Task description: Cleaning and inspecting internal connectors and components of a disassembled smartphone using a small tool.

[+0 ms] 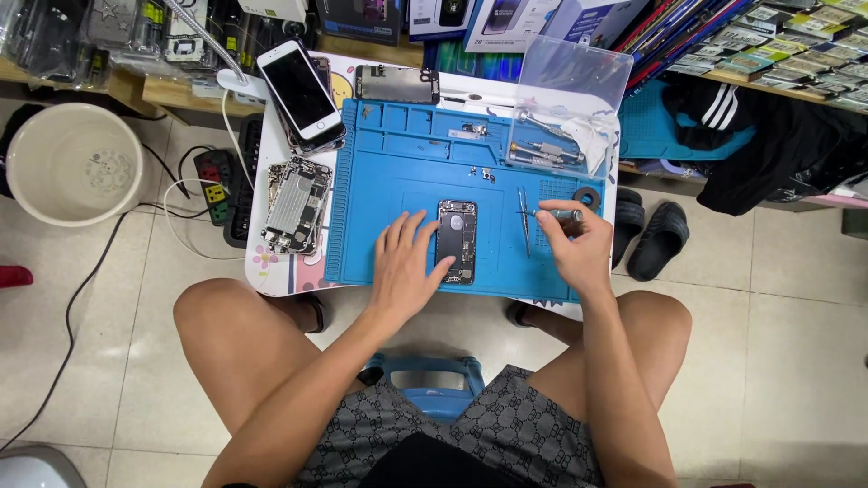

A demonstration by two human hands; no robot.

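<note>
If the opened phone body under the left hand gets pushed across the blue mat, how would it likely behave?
The opened phone body lies flat, so it probably slides, not tips. The blue mat looks rubbery, likely gripping it. Its exposed internals seem fragile where the left hand presses.

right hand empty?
No: the right hand grips a small screwdriver over the blue mat, beside the opened phone.

We count three phones: one opened phone [457,241] under our left hand [404,271], one stripped phone chassis [295,205] further left of it, one white phone [301,93] beyond; two black sandals [648,235] past our right hand [573,246]; one bucket [74,161]
</note>
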